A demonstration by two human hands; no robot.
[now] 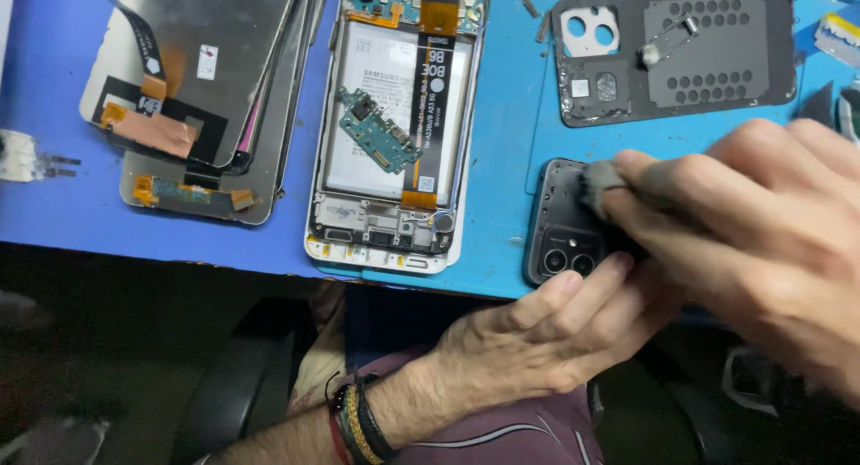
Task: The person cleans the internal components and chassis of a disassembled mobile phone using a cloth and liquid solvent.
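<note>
A dark phone back cover with a camera cut-out [560,236] lies at the blue mat's near edge. My left hand [546,335] comes up from below and steadies the cover with its fingertips at the lower edge. My right hand [752,223] reaches in from the right, its fingers pinched on a small grey wad of cloth [598,180] that presses on the cover. The right part of the cover is hidden under my hands.
An opened phone [394,124] with its battery and a loose green circuit board [376,129] lies mid-mat. Stacked display panels [197,80] with orange flex cables sit at the left. Another grey back cover [681,53] lies at the top right. The blue mat [502,116] ends near my lap.
</note>
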